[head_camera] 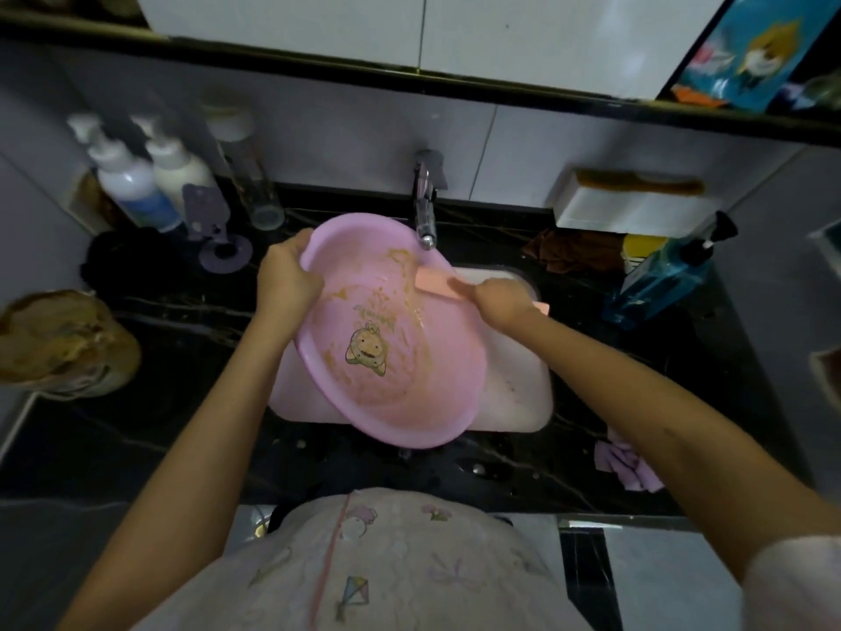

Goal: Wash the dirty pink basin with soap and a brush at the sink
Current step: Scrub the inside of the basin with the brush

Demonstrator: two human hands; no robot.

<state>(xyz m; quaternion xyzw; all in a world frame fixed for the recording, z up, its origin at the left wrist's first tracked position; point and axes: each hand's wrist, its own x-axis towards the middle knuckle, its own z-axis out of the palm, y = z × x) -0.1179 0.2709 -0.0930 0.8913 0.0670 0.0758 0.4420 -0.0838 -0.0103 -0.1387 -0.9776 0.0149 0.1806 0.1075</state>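
Left hand (286,275) gripping the pink basin (391,334) rim, tilted over the sink (519,393), right hand (498,302) wrapped around the brush (437,284), so I'd scrub those brown smears with firm short strokes.

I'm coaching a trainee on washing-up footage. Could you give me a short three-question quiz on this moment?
1. Multiple choice: the left hand grips the pink basin by: A) its rim, B) its underside, C) not at all.
2. True or false: the inside of the basin is clean.
3. Fill in: the right hand holds a pink ____ at the upper inside of the basin.

Key
1. A.
2. False: brown smears show on the inside.
3. brush.
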